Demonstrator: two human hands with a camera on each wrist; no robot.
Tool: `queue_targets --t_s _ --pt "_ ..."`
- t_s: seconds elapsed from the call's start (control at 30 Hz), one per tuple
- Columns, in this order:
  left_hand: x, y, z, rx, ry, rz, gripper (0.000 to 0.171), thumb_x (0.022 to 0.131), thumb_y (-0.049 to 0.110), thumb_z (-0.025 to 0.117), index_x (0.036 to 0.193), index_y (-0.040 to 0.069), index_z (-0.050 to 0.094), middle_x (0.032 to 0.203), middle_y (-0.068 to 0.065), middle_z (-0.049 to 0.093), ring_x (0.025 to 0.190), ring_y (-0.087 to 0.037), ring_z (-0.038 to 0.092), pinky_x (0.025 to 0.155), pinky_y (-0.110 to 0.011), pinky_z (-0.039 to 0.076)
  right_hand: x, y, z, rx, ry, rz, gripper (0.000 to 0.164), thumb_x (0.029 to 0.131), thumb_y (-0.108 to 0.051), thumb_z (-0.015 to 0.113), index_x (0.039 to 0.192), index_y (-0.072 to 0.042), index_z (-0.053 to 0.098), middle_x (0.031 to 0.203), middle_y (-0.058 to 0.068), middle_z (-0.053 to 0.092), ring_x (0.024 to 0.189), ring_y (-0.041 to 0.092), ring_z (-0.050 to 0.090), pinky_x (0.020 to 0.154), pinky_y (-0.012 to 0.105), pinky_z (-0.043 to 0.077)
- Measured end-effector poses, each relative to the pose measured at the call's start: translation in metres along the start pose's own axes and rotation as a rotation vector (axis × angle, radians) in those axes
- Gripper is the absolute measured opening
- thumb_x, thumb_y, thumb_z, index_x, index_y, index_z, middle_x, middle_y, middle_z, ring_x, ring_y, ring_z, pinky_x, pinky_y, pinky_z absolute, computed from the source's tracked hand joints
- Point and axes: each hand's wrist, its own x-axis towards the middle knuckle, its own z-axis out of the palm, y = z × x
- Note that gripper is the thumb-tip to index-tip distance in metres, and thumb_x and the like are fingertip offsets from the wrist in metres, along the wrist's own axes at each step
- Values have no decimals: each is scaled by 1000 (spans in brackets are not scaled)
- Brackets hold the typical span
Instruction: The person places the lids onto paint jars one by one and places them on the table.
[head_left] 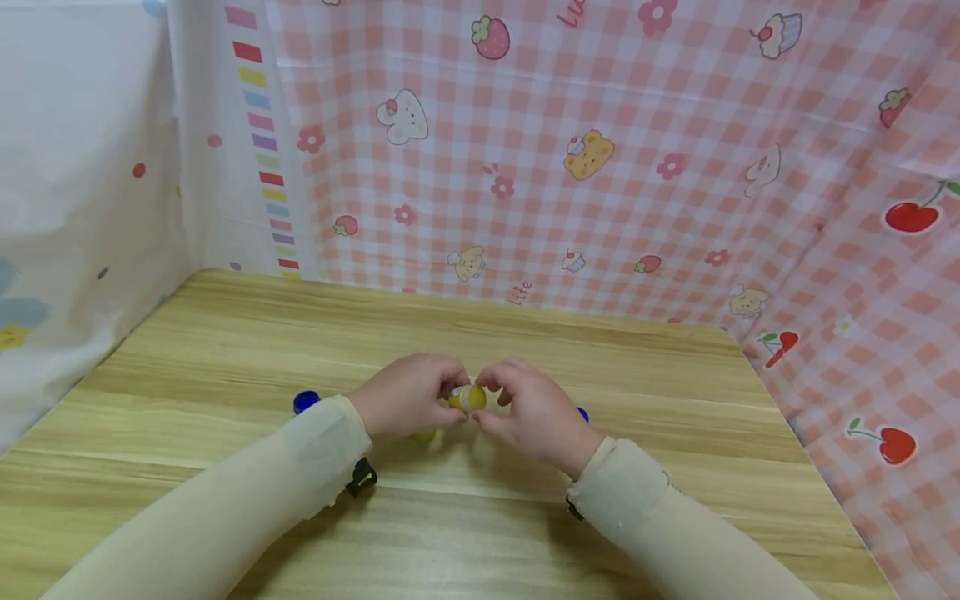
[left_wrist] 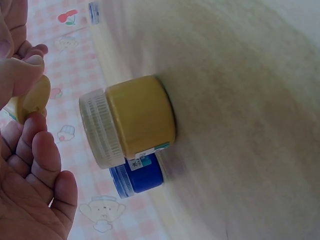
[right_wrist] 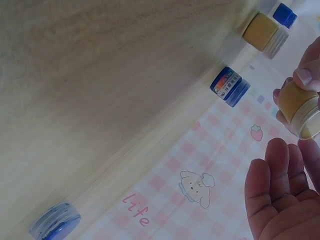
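My left hand (head_left: 411, 393) pinches a small yellow paint jar (head_left: 468, 399) between thumb and fingers above the middle of the table. The jar lies tilted, its clear lid (right_wrist: 310, 124) facing my right hand. My right hand (head_left: 536, 414) is curved loosely at that lid end, thumb and fingertips right at the rim. In the right wrist view its fingers (right_wrist: 277, 165) are spread and nearly straight. Below my left hand a second yellow paint jar (left_wrist: 141, 117) with a clear lid stands upright on the table, mostly hidden in the head view.
A blue paint jar (head_left: 306, 402) stands left of my left hand. Another blue jar (head_left: 582, 414) shows partly behind my right hand. The right wrist view has a further blue jar (right_wrist: 230, 86) with a label. Patterned cloth (head_left: 525, 167) borders the wooden table (head_left: 465, 533).
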Motion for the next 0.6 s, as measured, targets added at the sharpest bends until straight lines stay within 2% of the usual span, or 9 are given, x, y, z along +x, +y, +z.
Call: queue_targets --t_s 0.2,0.47,0.6 --pt "0 1 0 -1 -5 -3 19 89 23 85 95 19 68 82 8 63 74 -11 54 69 -29 48 0 0 0 -11 4 -8 22 91 -21 83 109 -13 73 107 1 67 89 16 64 76 27 54" --pt "0 1 0 13 4 2 19 88 24 86 96 20 69 81 8 63 73 -10 53 68 -28 46 0 -1 -1 -18 -3 16 32 89 -22 85 116 -12 72 108 0 66 90 15 64 77 28 55" --pt "0 2 -1 15 4 14 19 88 24 86 96 19 69 82 9 63 74 -10 53 69 -28 47 -1 -2 -1 -23 0 10 25 89 -21 84 110 -12 72 106 4 67 90 14 62 79 29 55"
